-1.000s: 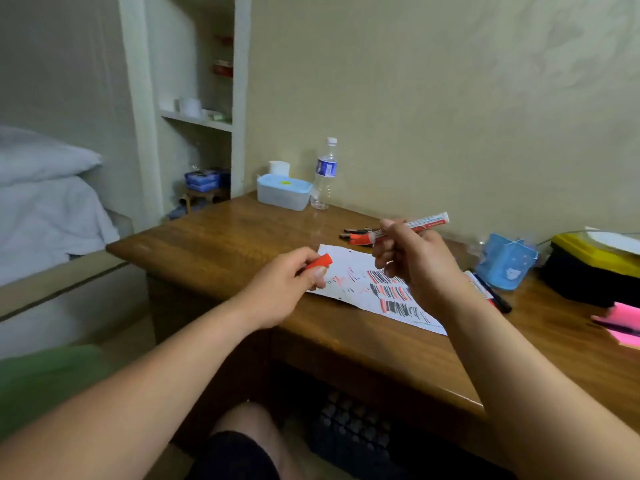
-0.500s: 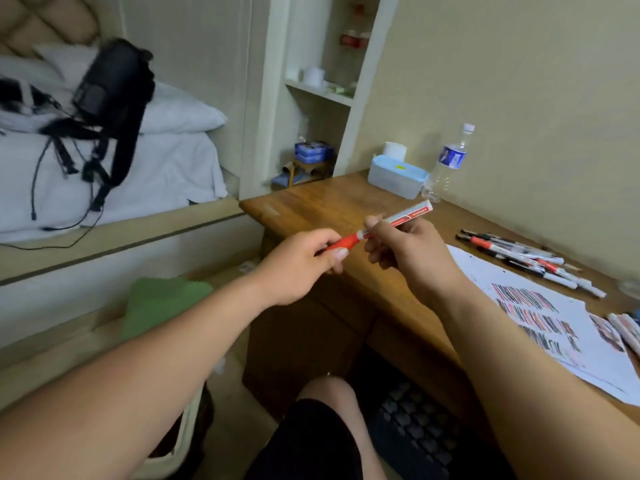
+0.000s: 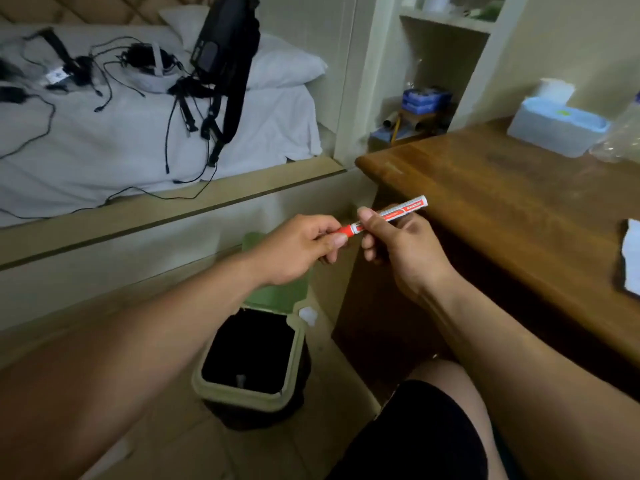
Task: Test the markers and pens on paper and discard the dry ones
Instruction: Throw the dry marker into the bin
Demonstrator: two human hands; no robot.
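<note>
- My left hand [image 3: 298, 247] pinches the red cap end of the one marker [image 3: 388, 216] in view; thumb and forefinger closed on the cap
- My right hand [image 3: 398, 244] clamps the white barrel between thumb and curled fingers; the marker spans the gap between both hands, tilted up to the right
- The marker hangs in the air off the left edge of the desk [image 3: 502, 188], above the floor, up and to the right of the bin [image 3: 249, 386]; it touches neither
- The bin stands on the floor below my hands, green lid [image 3: 273, 289] tipped back, mouth open, dark inside; one small pale thing shows at the bottom, too dim to name
- Risk: the cap looks seated but I can't tell if it's pressed fully home; letting go with the left first could leave it loose
- Risk: the marker isn't over the bin's mouth; dropped from here, I judge it lands on the floor or clips the rim and bounces off
- Risk: it's long and tilted; released end-on, it could strike the raised lid and skid away
- Risk: binning on a weak test; the paper [image 3: 632, 258] is only a corner at the right edge of the desk, so the stroke can't be rechecked from here
- Count: one marker, one cap, one bin, one lid, two hands, one sheet corner; on the far edge of the desk one pale blue box [image 3: 557, 129] and part of one plastic bottle [image 3: 620, 140]
</note>
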